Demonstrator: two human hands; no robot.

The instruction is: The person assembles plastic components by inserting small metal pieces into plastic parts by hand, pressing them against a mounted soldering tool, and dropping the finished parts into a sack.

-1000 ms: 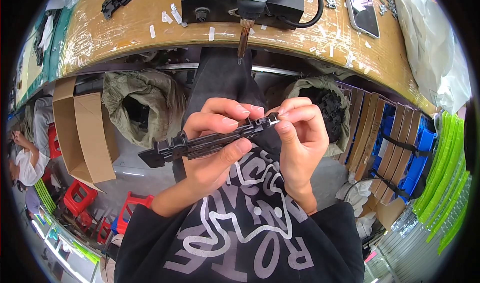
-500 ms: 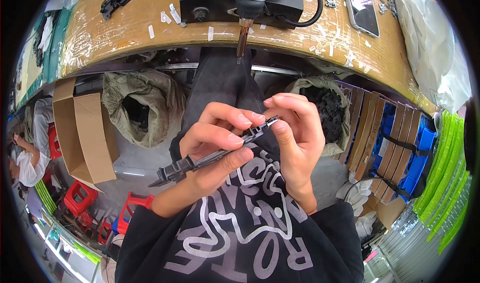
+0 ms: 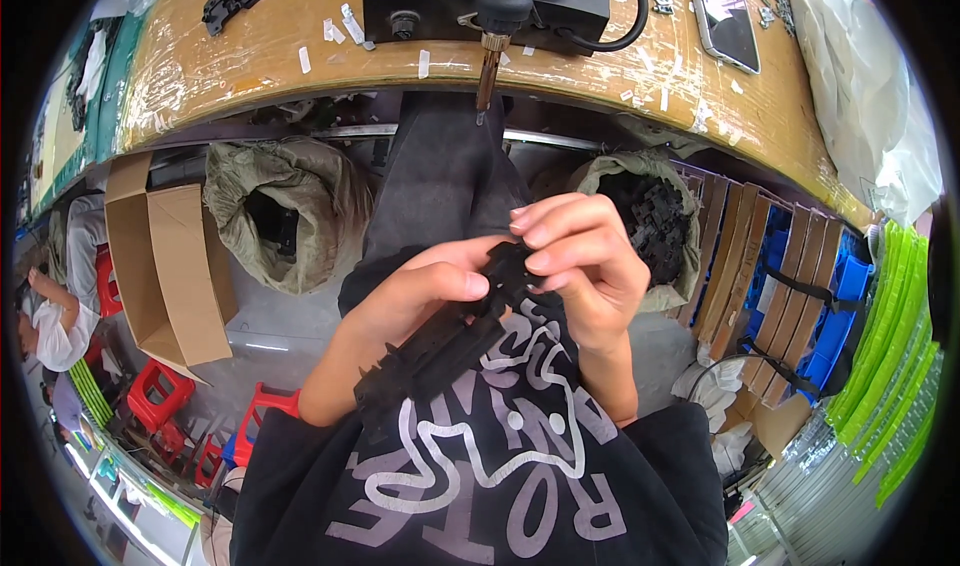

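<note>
The elongated part (image 3: 432,358) looks like matt plastic. Below the glossy, film-wrapped workbench (image 3: 200,76) stand a wrinkled cloth sack (image 3: 325,206) and smooth cardboard box (image 3: 188,266).

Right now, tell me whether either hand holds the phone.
No, the phone lies on the table; the left hand and right hand hold a black part.

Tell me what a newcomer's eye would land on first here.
Probably the long black part, held by the left hand and right hand at the centre, in front of the printed shirt. The bright green strips at the far right and red stools at lower left would likely come next.
</note>
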